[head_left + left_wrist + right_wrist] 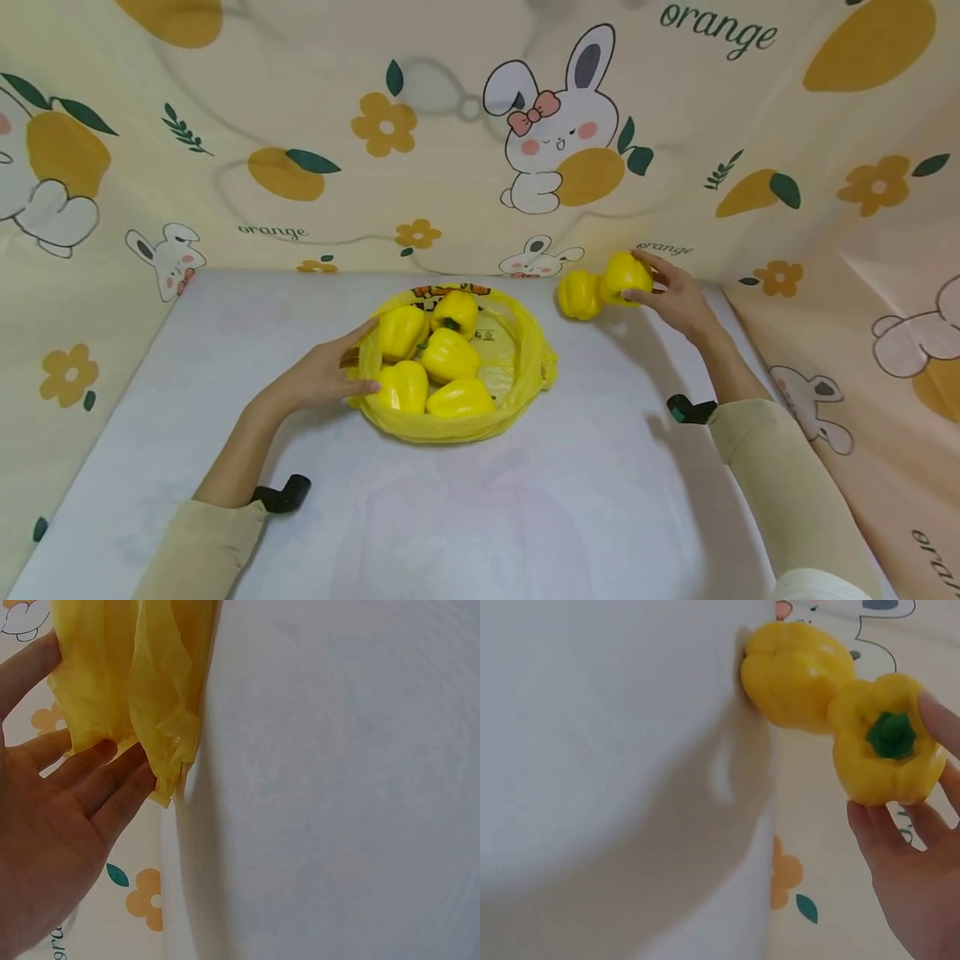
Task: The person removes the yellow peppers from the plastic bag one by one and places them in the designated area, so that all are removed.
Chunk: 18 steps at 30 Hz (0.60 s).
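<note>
In the head view, a yellow plastic bag point(442, 429) is seen open at mid-frame on a white table point(517, 525), with five yellow bell peppers point(452, 357) contained in it. The bag's left side is held by the left hand point(318, 373), thumb and fingers curved about it. Right of centre, a sixth bell pepper point(628, 277) is gripped by the right hand point(681, 302), just beside a seventh bell pepper point(580, 295) near the printed backdrop point(450, 187).

In the left wrist view, the bag is shown at upper left, some fingertips being hidden by its folds.

In the right wrist view, the gripped pepper is seen at right, its green stem point(892, 735) turned toward the camera; whether it is lifted clear of the table cannot be told with certainty.
</note>
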Each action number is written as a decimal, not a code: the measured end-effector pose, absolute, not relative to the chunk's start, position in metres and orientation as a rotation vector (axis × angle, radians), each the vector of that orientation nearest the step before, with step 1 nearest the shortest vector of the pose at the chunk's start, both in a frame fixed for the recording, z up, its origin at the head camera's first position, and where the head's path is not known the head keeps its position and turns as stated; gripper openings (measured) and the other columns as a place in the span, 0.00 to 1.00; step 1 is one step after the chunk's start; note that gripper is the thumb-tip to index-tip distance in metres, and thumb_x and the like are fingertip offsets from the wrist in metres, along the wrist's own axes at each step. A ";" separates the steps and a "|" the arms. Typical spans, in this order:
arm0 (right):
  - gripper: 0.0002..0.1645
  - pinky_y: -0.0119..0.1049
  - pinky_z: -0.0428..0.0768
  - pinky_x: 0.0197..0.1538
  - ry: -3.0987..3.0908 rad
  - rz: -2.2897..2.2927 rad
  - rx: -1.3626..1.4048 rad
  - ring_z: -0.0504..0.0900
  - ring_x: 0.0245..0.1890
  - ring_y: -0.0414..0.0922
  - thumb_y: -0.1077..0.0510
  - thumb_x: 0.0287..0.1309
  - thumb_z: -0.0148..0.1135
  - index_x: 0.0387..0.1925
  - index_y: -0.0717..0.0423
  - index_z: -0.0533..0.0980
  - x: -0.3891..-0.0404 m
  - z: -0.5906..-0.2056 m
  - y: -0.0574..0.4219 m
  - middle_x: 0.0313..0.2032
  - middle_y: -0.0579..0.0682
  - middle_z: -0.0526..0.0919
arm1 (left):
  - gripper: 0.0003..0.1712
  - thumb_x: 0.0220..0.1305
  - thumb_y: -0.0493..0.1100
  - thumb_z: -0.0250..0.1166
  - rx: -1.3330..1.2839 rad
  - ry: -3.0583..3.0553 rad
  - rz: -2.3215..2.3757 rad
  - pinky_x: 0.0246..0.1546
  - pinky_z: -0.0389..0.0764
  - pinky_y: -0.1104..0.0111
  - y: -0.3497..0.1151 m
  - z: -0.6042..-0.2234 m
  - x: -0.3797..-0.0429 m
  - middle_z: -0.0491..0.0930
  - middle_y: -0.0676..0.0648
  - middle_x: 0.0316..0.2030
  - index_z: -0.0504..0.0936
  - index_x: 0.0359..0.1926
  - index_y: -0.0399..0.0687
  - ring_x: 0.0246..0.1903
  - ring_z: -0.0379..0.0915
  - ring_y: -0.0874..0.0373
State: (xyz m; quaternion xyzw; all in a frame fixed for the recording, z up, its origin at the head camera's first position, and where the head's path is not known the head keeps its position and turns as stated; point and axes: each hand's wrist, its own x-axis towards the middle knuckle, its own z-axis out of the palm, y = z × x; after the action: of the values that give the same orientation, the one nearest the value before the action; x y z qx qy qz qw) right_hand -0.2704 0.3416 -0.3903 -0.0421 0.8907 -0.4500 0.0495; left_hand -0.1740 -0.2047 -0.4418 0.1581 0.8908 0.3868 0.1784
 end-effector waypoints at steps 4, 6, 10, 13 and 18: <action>0.46 0.59 0.67 0.67 2.714 -1.378 -0.117 0.59 0.71 0.60 0.49 0.61 0.69 0.76 0.39 0.59 -0.271 -0.399 0.349 0.76 0.51 0.54 | 0.61 0.55 0.63 0.72 0.441 2.515 1.101 0.68 0.59 0.40 -0.205 -0.443 -0.173 0.57 0.38 0.74 0.44 0.80 0.64 0.69 0.60 0.38; 0.45 0.59 0.67 0.67 2.713 -1.387 -0.118 0.59 0.71 0.60 0.49 0.61 0.69 0.76 0.39 0.59 -0.272 -0.400 0.350 0.76 0.50 0.55 | 0.61 0.55 0.63 0.72 0.445 2.514 1.102 0.68 0.59 0.40 -0.205 -0.442 -0.173 0.57 0.38 0.74 0.45 0.80 0.62 0.69 0.60 0.38; 0.43 0.52 0.70 0.66 2.718 -1.397 -0.129 0.61 0.70 0.58 0.50 0.62 0.68 0.75 0.41 0.60 -0.272 -0.405 0.355 0.75 0.51 0.57 | 0.61 0.55 0.63 0.72 0.454 2.513 1.103 0.68 0.59 0.40 -0.206 -0.440 -0.174 0.56 0.38 0.75 0.44 0.80 0.61 0.69 0.61 0.38; 0.42 0.39 0.73 0.61 2.713 -1.410 -0.143 0.62 0.69 0.57 0.51 0.63 0.67 0.75 0.42 0.61 -0.274 -0.410 0.359 0.74 0.52 0.59 | 0.61 0.56 0.62 0.73 0.457 2.519 1.115 0.67 0.60 0.40 -0.206 -0.440 -0.174 0.56 0.38 0.74 0.45 0.80 0.61 0.68 0.62 0.38; 0.43 0.45 0.72 0.64 2.684 -1.385 -0.131 0.60 0.70 0.59 0.51 0.64 0.66 0.76 0.44 0.59 -0.276 -0.420 0.367 0.75 0.54 0.57 | 0.60 0.56 0.62 0.73 0.445 2.502 1.112 0.67 0.60 0.40 -0.204 -0.440 -0.174 0.56 0.38 0.74 0.45 0.80 0.61 0.68 0.61 0.38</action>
State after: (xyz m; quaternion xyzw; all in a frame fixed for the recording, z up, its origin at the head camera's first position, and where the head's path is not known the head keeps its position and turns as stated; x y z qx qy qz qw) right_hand -0.2757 0.3669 -0.4196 -0.0432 0.8863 -0.4573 0.0594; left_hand -0.1738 -0.2045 -0.4399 0.1576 0.8868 0.3941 0.1829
